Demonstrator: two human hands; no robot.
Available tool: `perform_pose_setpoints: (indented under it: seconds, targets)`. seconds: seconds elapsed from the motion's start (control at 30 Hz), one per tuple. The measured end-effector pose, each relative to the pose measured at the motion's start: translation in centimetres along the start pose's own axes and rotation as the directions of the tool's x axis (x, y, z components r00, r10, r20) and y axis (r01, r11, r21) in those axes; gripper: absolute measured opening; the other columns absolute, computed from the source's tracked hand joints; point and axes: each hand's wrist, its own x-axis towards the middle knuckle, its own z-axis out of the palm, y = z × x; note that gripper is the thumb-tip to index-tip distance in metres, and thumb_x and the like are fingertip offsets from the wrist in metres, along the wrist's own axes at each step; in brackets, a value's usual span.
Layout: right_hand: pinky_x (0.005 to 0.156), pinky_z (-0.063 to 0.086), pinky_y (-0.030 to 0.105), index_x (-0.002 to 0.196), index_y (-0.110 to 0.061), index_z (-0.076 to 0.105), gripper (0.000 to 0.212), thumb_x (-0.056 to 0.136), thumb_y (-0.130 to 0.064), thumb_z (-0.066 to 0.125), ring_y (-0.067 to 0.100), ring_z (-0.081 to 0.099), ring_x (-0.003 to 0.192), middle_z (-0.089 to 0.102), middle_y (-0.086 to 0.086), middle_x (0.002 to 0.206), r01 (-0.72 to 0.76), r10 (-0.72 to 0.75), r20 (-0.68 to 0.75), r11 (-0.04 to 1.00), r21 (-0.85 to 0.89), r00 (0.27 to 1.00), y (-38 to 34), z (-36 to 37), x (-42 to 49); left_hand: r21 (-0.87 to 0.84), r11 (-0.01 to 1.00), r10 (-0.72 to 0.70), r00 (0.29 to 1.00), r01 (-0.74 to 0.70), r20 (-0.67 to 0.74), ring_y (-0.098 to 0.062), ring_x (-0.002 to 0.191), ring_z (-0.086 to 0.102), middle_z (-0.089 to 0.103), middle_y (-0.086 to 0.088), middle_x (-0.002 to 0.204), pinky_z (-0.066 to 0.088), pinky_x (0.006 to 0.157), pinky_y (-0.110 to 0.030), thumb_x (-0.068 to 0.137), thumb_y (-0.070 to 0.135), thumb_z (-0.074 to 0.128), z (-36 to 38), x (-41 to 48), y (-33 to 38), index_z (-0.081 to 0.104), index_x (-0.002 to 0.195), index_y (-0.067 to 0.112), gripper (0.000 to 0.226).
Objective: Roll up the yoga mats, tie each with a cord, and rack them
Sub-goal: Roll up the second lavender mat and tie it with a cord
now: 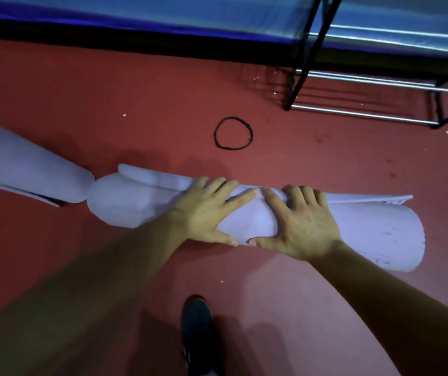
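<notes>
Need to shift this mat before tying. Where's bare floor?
Bare floor: beyond the mat, left of the cord loop; and near side, between mat and shoe. Crowded: mat's left end by the tied mat, and the rack.

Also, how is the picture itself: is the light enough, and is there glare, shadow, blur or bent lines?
All in the head view: dim, with a bluish cast on the rolled mat; soft shadows on the red floor beyond it; glare streaks on the rack bars; wide-angle stretch toward the edges, so the forearms look long; slight softness overall, yet the cord loop reads clearly.
</notes>
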Motion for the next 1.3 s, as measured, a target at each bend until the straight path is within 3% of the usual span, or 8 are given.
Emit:
perform_pose_setpoints:
  seconds: [0.2,0.4,0.53,0.63,0.73,0.9,1.07,1.3]
  targets:
    - [0.082,0.041,0.049,0.136,-0.013,0.060,0.106,0.069,-0.094,0.047,0.038,0.056,0.091,0.061,0.021,0.113,0.004,-0.004,0.048,1.000,0.009,0.999,2.3,5.3,7.0,0.050,0.999,-0.013,0.999,0.014,-0.033,-0.034,0.116,0.053,0.049,-0.014,0.141,0.044,0.091,-0.048,0.068,0.088,0.054,4.3,4.7,-6.0,0.009,0.158,0.026,0.118]
    - [0.081,0.040,0.049,0.135,-0.010,0.062,0.102,0.071,-0.090,0.051,0.038,0.055,0.091,0.060,0.022,0.109,0.077,-0.077,0.003,0.997,0.023,0.997,6.7,14.9,13.2,0.060,0.996,-0.044,0.968,0.061,-0.246,-0.037,0.104,0.059,0.057,-0.019,0.131,0.047,0.086,-0.051,0.080,0.084,0.051,14.0,10.5,-9.8,0.034,0.156,0.019,0.101]
    - [0.081,0.039,0.048,0.135,-0.010,0.062,0.099,0.071,-0.086,0.054,0.039,0.054,0.091,0.058,0.022,0.107,0.109,-0.111,0.027,0.992,0.064,0.993,8.4,21.1,15.4,0.001,0.988,-0.153,0.973,0.156,-0.174,-0.036,0.113,0.057,0.057,-0.016,0.137,0.044,0.095,-0.051,0.092,0.074,0.037,19.6,12.7,-10.6,0.043,0.151,0.022,0.079]
    - [0.082,0.036,0.048,0.135,-0.009,0.061,0.098,0.074,-0.086,0.052,0.038,0.050,0.095,0.055,0.025,0.112,0.141,-0.143,0.031,0.987,0.074,0.989,8.7,23.1,14.7,-0.297,0.844,-0.518,0.820,0.446,-0.242,-0.031,0.090,0.065,0.070,-0.005,0.099,0.045,0.081,-0.044,0.106,0.044,0.027,20.0,15.0,-9.2,0.069,0.105,0.018,0.050]
    - [0.080,0.036,0.047,0.127,-0.010,0.066,0.085,0.079,-0.079,0.059,0.037,0.050,0.094,0.057,0.025,0.109,0.115,-0.116,0.002,0.985,0.130,0.993,8.4,22.7,14.2,-0.353,0.676,-0.733,0.641,0.647,-0.228,-0.033,0.066,0.055,0.057,-0.005,0.066,0.036,0.064,-0.042,0.097,0.031,0.050,18.9,17.0,-8.4,0.052,0.071,0.019,0.030]
    - [0.076,0.036,0.042,0.100,-0.018,0.064,0.046,0.099,-0.056,0.039,0.033,0.052,0.086,0.054,0.008,0.094,-0.073,0.054,0.064,0.933,0.352,0.996,7.7,21.2,18.8,-0.390,0.516,-0.838,0.544,0.763,-0.045,-0.033,0.070,0.055,0.060,-0.005,0.068,0.031,0.069,-0.041,0.091,0.041,0.050,19.2,19.0,-9.2,0.054,0.071,0.018,0.031]
    - [0.080,0.052,0.045,0.104,-0.020,0.069,0.017,0.096,-0.033,0.061,0.035,0.061,0.093,0.062,0.006,0.095,-0.353,0.210,0.305,0.746,0.564,0.929,8.5,23.9,25.4,-0.434,0.346,-0.900,0.425,0.832,0.097,-0.034,0.078,0.062,0.068,-0.007,0.076,0.035,0.076,-0.041,0.095,0.047,0.040,18.9,20.5,-10.4,0.060,0.091,0.019,0.035]
    - [0.091,0.048,0.037,0.108,-0.020,0.073,0.028,0.084,-0.034,0.079,0.032,0.059,0.108,0.064,0.008,0.109,-0.451,0.145,0.560,0.765,0.459,0.816,10.1,28.8,30.1,-0.351,0.173,-0.913,0.283,0.920,0.292,-0.030,0.100,0.059,0.070,-0.005,0.096,0.034,0.092,-0.043,0.094,0.057,0.014,18.6,21.7,-10.6,0.058,0.107,0.020,0.059]
